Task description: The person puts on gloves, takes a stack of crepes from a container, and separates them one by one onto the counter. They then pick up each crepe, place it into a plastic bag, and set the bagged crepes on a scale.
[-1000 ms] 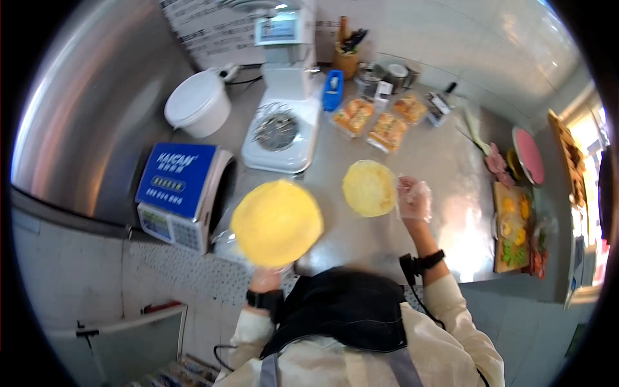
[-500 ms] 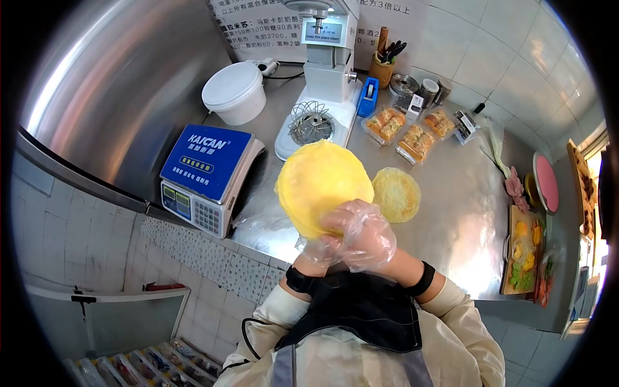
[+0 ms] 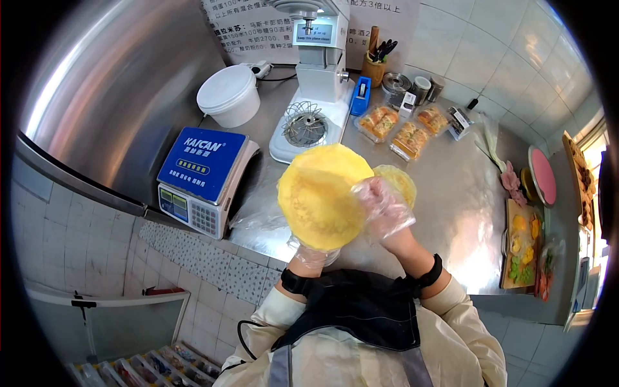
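Note:
A round stack of thin yellow crepes (image 3: 316, 209) is held up over the steel table. My left hand (image 3: 314, 255), in a clear plastic glove, supports the stack from below; its fingers are hidden under the crepes. My right hand (image 3: 385, 206), gloved the same way, pinches the right edge of the top crepe, which is partly raised and folds toward the left. Beyond my right hand, another pale crepe or small stack (image 3: 401, 179) lies on the table, partly covered by that hand.
To the left stand a blue-topped scale (image 3: 203, 164) and a white lidded bucket (image 3: 229, 97). A stand mixer (image 3: 319, 77) with a whisk (image 3: 305, 124) at its base is behind. Packaged rolls (image 3: 409, 140), a tape dispenser (image 3: 361, 97) and a cutting board (image 3: 510, 277) stand or lie to the right.
My right hand has moved from the stack's lower edge to its right edge, lifting part of the top crepe. The left hand stays beneath. The view has shifted slightly.

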Motion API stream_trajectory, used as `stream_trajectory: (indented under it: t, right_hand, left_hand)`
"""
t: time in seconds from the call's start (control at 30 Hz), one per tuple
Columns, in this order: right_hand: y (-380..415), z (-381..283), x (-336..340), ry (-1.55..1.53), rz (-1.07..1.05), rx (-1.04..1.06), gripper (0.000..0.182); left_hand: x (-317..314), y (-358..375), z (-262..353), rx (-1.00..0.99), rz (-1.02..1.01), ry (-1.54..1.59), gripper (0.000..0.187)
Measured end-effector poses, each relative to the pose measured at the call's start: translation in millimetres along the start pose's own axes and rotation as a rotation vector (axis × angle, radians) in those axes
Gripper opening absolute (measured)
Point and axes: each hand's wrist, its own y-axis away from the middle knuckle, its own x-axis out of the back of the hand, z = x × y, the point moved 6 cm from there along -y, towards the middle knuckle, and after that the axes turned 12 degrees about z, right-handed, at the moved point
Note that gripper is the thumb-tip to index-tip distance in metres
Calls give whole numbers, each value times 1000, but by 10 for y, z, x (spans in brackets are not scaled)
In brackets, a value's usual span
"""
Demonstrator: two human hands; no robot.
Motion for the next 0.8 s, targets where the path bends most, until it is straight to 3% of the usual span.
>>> stream_trajectory:
  t: [0.07,0.1,0.17,0.23,0.37,0.53,0.63,0.8]
  right_hand:
    - [-17,196,52,-311,4,-221,24]
    - [-29,184,79,-309,9,-221,24]
    - [-7,256,88,-716,41,-526,24]
    - [-16,334,142,-757,50,-589,25]
    - [-10,573,267,-858,91,-719,30]
    - [-56,545,548,-914,80,-665,32]
    - [-38,507,581,-875,112,-639,33]
    - [-50,442,675,-750,158,-451,36]
  left_hand:
    - [-25,-6,-9,27,11,55,53]
    - [-36,2,-9,43,14,85,52]
    - [-84,22,-9,64,13,123,52]
    - [-161,42,-37,231,-42,385,55]
    - [-105,18,-144,326,-33,537,57]
    - [13,2,-196,231,-49,223,56]
    - [-31,5,-241,379,-17,487,54]
    - [38,-39,-343,394,-15,455,51]
